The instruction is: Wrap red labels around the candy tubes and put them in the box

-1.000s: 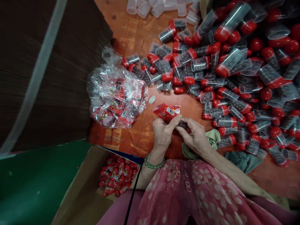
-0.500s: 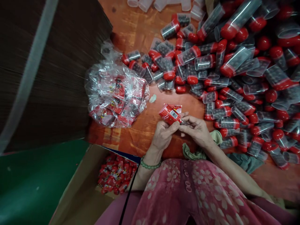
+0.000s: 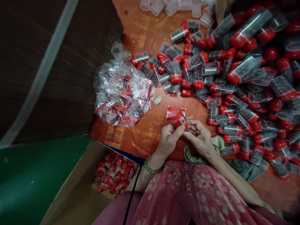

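Observation:
My left hand [image 3: 169, 139], with a green bead bracelet on its wrist, pinches a red printed label [image 3: 179, 120] with its thumb on top. The label bears a barcode and is partly curled, its far flap sticking out flat. My right hand [image 3: 199, 136] is closed at the label's right end, fingers bent against it. Whether a tube sits inside the curl is hidden by the fingers. To the left, a clear plastic bag [image 3: 124, 93] holds more red labels. Beyond my right hand lies a large heap of clear red-capped tubes [image 3: 227, 118] with dark beads inside.
Empty frosted tubes [image 3: 172, 8] lie at the table's far edge. A dark strapped box [image 3: 30, 62] stands at the left. Below the table edge, a carton [image 3: 67, 190] contains several red wrapped pieces [image 3: 116, 172]. Green cloths [image 3: 194, 156] lie beside my right forearm.
The label has turned in my fingers and is now more curled, with its flap lying farther back. The whole view has shifted slightly, so things sit farther right.

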The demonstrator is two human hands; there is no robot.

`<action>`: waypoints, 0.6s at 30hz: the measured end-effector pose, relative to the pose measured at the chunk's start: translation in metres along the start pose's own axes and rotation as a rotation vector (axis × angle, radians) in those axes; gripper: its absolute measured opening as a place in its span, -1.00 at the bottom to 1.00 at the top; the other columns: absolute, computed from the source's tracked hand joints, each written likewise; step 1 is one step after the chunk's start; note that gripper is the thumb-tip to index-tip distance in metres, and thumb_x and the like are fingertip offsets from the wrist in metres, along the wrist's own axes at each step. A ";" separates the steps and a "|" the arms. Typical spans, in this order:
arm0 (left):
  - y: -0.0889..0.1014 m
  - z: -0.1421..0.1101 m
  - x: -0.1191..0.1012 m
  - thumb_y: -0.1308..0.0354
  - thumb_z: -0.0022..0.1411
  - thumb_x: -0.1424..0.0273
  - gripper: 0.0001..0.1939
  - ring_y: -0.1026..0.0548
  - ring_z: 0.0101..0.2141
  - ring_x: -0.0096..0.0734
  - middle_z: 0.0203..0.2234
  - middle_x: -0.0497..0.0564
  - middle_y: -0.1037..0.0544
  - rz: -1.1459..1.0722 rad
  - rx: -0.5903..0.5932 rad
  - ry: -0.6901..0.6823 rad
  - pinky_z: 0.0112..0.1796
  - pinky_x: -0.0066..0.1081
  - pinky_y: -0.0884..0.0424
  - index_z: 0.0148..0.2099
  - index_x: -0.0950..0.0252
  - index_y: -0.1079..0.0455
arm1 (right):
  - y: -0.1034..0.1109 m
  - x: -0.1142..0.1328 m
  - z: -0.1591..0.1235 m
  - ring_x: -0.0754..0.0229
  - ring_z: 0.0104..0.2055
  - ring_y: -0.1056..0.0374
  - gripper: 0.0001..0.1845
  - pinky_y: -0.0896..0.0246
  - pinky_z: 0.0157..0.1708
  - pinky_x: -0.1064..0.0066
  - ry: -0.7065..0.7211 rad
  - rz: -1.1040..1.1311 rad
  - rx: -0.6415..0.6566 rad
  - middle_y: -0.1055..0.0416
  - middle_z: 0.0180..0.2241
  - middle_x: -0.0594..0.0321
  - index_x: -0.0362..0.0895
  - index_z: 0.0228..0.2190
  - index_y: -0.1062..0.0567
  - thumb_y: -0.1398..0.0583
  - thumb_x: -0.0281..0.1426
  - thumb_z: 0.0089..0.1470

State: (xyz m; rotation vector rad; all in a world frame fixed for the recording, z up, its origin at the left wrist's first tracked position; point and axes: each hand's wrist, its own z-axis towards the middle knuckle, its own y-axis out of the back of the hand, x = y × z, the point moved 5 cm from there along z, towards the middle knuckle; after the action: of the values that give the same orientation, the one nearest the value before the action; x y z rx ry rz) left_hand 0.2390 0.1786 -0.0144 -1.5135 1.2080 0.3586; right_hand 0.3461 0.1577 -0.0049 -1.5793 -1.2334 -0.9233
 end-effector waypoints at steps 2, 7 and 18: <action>-0.001 -0.004 0.003 -0.25 0.19 0.12 -0.61 -0.57 -0.07 -0.16 -0.01 0.12 -0.59 0.014 0.020 0.000 -0.09 -0.29 -0.49 -0.05 0.27 -0.56 | 0.002 0.001 -0.003 0.28 -0.33 -0.48 -0.63 -0.46 -0.27 0.43 0.044 -0.007 -0.034 -0.53 -0.31 0.29 -0.03 -0.28 -0.42 -0.41 -0.17 -0.06; 0.004 -0.013 0.012 -0.28 0.16 0.09 -0.60 -0.59 -0.24 -0.26 -0.27 0.10 -0.65 -0.018 0.041 0.077 -0.13 -0.32 -0.46 -0.14 0.33 -0.59 | 0.010 -0.001 -0.008 0.28 -0.43 -0.47 -0.56 -0.43 -0.38 0.46 0.084 -0.096 -0.040 -0.52 -0.42 0.34 -0.02 -0.25 -0.40 -0.45 -0.22 -0.12; 0.044 -0.068 -0.019 -0.24 0.18 0.16 -0.68 -0.58 -0.18 -0.18 -0.23 0.12 -0.64 0.397 -0.192 -0.024 -0.03 -0.23 -0.47 -0.17 0.31 -0.58 | -0.020 0.005 -0.018 0.16 -0.27 -0.54 -0.53 -0.46 -0.24 0.36 0.186 -0.430 0.469 -0.57 -0.21 0.22 0.00 -0.01 -0.42 -0.36 -0.22 0.05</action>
State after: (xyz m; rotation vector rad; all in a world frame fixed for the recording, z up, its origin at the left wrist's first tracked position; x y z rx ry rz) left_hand 0.1695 0.1346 -0.0007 -1.4183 1.4893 0.7724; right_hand 0.3269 0.1443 0.0098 -0.8577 -1.5489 -0.9319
